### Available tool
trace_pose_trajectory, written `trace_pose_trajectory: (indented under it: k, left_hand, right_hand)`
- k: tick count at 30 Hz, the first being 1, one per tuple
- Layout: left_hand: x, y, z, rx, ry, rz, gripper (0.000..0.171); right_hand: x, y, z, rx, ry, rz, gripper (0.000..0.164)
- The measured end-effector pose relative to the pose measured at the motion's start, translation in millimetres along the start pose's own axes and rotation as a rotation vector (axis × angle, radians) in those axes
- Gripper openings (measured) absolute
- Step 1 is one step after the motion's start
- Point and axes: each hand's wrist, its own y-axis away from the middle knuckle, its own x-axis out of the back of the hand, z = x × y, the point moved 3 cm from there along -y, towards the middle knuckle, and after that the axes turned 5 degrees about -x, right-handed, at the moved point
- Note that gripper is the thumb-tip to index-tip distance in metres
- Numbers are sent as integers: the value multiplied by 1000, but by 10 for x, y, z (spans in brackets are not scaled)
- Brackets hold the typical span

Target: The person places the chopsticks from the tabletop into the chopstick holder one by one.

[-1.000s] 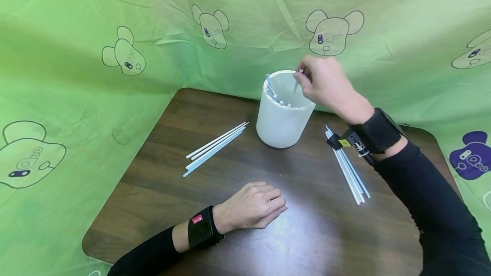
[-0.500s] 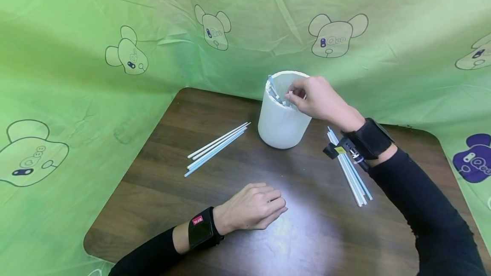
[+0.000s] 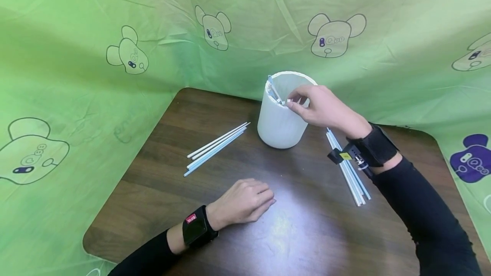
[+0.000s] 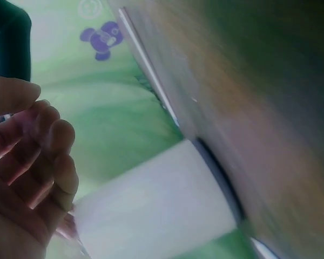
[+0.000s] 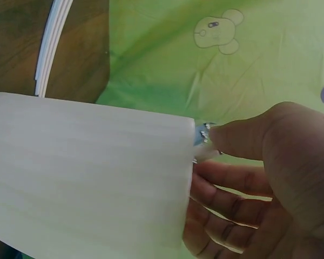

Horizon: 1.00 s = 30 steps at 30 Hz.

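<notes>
My right hand (image 3: 321, 104) is over the near right rim of a white cylindrical bin (image 3: 281, 126). Thumb and forefinger pinch the white end of a thin stick (image 3: 289, 101), whose lower part is hidden inside the bin; the right wrist view shows this pale end (image 5: 206, 153) close to the thumb tip. Several blue sticks (image 3: 274, 90) with white ends lean against the bin's left inner wall. Near the front of the table, my left hand (image 3: 242, 200) rests with loosely curled fingers and holds nothing; its palm side shows in the left wrist view.
Several thin white and blue sticks (image 3: 216, 149) lie in a loose bundle left of the bin. A similar bundle (image 3: 350, 178) lies to the right, partly under the right wrist's camera. A green printed cloth (image 3: 253, 16) surrounds the brown wooden table (image 3: 153, 208).
My right hand has moved down and left from above the bin's right rim, lowering the stick into the bin. My left hand has shifted slightly left.
</notes>
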Motion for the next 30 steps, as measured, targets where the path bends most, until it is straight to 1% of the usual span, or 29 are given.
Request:
trace_pose_trajectory:
  k: [1,3,6,9,13,15,17,19,23,28,30]
  left_hand:
    - [-7,36,-49,27,-8,-12,13]
    - [-20,130,-169,102,-29,-53,10]
    - [-12,317,-385,249,-73,-128,10]
    - [40,538,-620,397,-113,-186,11]
    - [174,852,-914,590,-161,-233,15]
    - [248,1001,-1024,684,-184,-262,19]
    - [310,1134,-1093,759,-206,-285,23]
    - [350,1238,-1126,811,-219,-314,26]
    - [392,1368,-1122,889,-183,-348,27]
    - [417,1438,-1117,965,-104,-386,20]
    - [417,1455,-1121,978,-91,-395,18]
  right_hand:
    - [22,17,5,2,-3,29,19]
    - [75,71,11,2,-15,96,18]
    - [138,180,6,25,-21,205,17]
    - [159,324,-51,90,-16,280,14]
    - [100,556,-216,232,-27,338,13]
    - [25,678,-311,300,-29,346,13]
    - [-74,797,-400,333,-19,337,13]
    - [-175,898,-478,357,-5,315,13]
    - [-339,1061,-603,392,9,263,12]
    - [-504,1220,-681,416,-5,222,12]
    - [-574,1273,-700,419,-9,206,12]
